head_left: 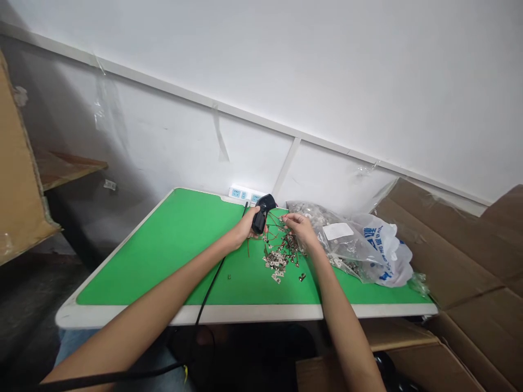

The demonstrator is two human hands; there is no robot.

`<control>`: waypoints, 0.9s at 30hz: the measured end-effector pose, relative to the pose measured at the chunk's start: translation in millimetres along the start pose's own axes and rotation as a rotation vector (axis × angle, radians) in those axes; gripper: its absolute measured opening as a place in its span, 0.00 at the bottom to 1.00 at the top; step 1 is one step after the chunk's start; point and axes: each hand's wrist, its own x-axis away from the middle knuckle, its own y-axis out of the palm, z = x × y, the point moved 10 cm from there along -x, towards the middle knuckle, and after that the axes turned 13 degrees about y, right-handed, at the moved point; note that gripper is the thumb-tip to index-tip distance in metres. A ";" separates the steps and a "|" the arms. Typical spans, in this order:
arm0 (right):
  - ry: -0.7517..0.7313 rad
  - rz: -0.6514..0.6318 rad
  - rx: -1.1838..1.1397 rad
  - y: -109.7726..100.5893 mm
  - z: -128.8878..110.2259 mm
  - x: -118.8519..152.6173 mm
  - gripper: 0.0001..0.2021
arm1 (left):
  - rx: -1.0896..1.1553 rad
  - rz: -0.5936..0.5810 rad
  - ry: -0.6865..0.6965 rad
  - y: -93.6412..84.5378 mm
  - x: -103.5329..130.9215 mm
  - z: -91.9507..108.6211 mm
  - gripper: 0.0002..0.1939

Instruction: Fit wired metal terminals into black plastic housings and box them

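My left hand [246,224] is closed around a black moulded plastic piece [265,207], held above the far part of the green table mat [163,256]. Thin red and dark wires [271,236] hang beside that piece. To its right, my right hand [297,224] pinches at the wires with thumb and forefinger; a small metal part shows at the fingertips, too small to name. Below and between both hands lies a pile of small metal and white pieces [277,260]. One loose metal piece [302,277] lies nearer the front edge.
Clear plastic bags [359,247] full of small parts lie right of my right hand. A white power strip [241,193] stands by the wall. One black cable [209,291] crosses the mat and front edge. Cardboard boxes [445,239] flank the table's right side; another carton [20,174] stands left.
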 end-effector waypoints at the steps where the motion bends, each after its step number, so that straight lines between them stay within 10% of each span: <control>1: 0.001 -0.002 -0.023 0.6 -0.9 0.9 0.21 | 0.000 -0.004 -0.005 0.2 0.2 -1.2 0.27; 27: -0.259 -0.118 -0.187 50.8 -40.9 40.9 0.20 | 0.272 -0.056 -0.052 30.2 14.2 -7.7 0.20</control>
